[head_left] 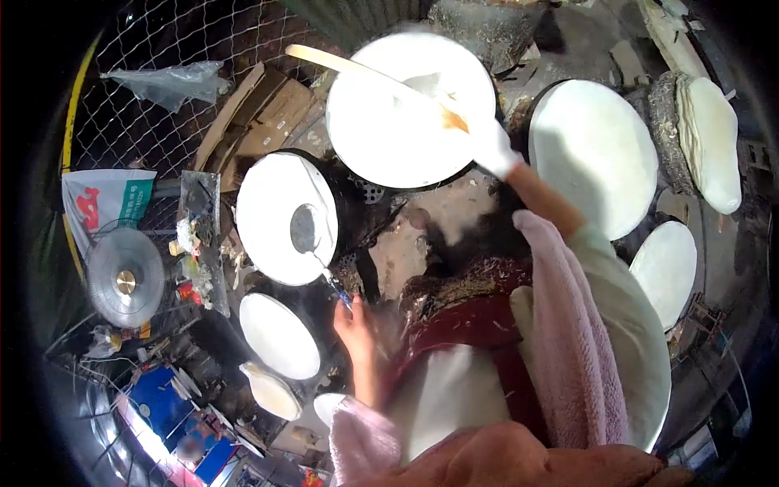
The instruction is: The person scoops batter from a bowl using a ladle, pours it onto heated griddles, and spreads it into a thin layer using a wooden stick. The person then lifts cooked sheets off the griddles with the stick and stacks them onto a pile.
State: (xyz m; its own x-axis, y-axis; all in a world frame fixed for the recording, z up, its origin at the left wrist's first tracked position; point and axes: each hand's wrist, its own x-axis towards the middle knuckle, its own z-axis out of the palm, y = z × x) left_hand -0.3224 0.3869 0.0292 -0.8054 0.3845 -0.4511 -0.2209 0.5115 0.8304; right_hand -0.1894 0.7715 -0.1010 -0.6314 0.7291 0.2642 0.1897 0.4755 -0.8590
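Note:
At the lower middle, my left hand (354, 325) is closed on the blue handle of a ladle (303, 229), whose round bowl lies over a white round surface (264, 195) at the left. My right hand (492, 148), in a white glove, is at the right edge of a large, bright white round surface (365, 130). A long pale wooden stick (324, 58) crosses that surface and ends near the glove. Glare hides the glove's fingers and whether they hold the stick.
More white rounds stand at the right (592, 154) and lower left (280, 335). A fan (126, 282) and wire mesh (162, 40) are at the left, with cardboard (268, 122) beside the large round. A pink towel (568, 325) hangs by my right arm.

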